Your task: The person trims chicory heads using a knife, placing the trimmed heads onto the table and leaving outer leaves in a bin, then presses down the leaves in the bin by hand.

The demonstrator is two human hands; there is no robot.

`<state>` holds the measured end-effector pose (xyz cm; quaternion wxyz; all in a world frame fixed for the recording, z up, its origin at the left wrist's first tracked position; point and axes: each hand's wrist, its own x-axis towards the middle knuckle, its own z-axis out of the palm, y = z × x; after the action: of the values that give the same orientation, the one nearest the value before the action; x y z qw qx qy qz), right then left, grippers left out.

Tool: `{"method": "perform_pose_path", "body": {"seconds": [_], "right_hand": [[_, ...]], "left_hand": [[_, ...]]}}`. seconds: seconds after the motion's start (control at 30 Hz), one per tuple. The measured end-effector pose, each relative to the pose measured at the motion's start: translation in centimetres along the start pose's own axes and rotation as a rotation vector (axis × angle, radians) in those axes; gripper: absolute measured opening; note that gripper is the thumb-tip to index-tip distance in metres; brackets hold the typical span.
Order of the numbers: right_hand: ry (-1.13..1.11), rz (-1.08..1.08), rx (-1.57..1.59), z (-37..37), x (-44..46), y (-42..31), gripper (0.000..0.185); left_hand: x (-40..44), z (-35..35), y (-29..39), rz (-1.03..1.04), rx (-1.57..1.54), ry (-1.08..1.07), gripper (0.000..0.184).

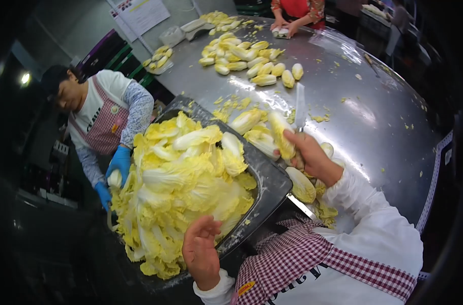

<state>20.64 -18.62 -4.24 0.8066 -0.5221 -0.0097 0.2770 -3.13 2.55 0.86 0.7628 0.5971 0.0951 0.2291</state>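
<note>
"Right hand (313,158)?"
"One, wrapped round a cabbage head (281,133): oblong, pale-ribbed, yellow-edged, above smooth metal table (384,132). Flat knife blade (300,104) just beside; grip on it unclear."
"Left hand (202,251)?"
"One, bare, unclenched, fingers loosely curved, beside crinkled leaves (180,188) heaped in a dark, hard-rimmed tub (268,184)."

I wear a white cloth sleeve (366,203) and a burgundy-and-white checked cloth apron (292,249), while my oblong cabbage head (281,133) and the crinkly leaves (180,178) are yellow and white, the rectangular tub (272,185) black, and the metal table (343,81) silver-grey.
</note>
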Motion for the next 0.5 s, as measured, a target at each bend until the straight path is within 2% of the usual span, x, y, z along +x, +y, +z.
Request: {"method": "perform_pose_path", "body": {"seconds": [0.07,0.13,0.2,0.23,0.27,0.37,0.4,0.47,0.5], "right_hand": [[0.227,-0.076,0.004,-3.5,3.5,-0.1,0.048],[0.389,-0.27,-0.042,-6.2,7.2,-1.0,0.048],[0.446,-0.472,-0.345,-8.6,8.8,-2.2,0.047],[0.464,-0.492,-0.35,-9.0,8.9,-2.7,0.04],[0.467,-0.485,-0.348,-9.3,8.5,-2.8,0.04],[0.313,-0.333,-0.79,-10.4,7.4,-1.7,0.033],[0.248,-0.123,-0.999,-9.6,6.3,-1.9,0.043],[0.206,-0.264,-1.479,-11.5,7.9,2.2,0.065],[0.208,-0.124,-1.503,-10.7,7.6,2.6,0.075]], "left_hand": [[0.1,0.9,0.0,0.004,-0.008,0.007,0.045],[0.5,1.6,-0.2,0.007,0.042,-0.038,0.041],[0.5,2.4,-0.1,0.009,0.101,-0.1,0.04],[0.5,2.6,0.0,0.018,0.163,-0.157,0.038],[0.4,2.5,-0.1,0.01,0.166,-0.157,0.038],[-0.2,2.2,-0.6,0.003,0.132,-0.14,0.036],[-0.2,2.3,-0.7,-0.017,0.119,-0.081,0.036],[-0.2,2.5,-0.9,-0.034,0.107,-0.03,0.035],[-0.1,2.7,-1.0,-0.029,0.113,-0.043,0.035]]}}
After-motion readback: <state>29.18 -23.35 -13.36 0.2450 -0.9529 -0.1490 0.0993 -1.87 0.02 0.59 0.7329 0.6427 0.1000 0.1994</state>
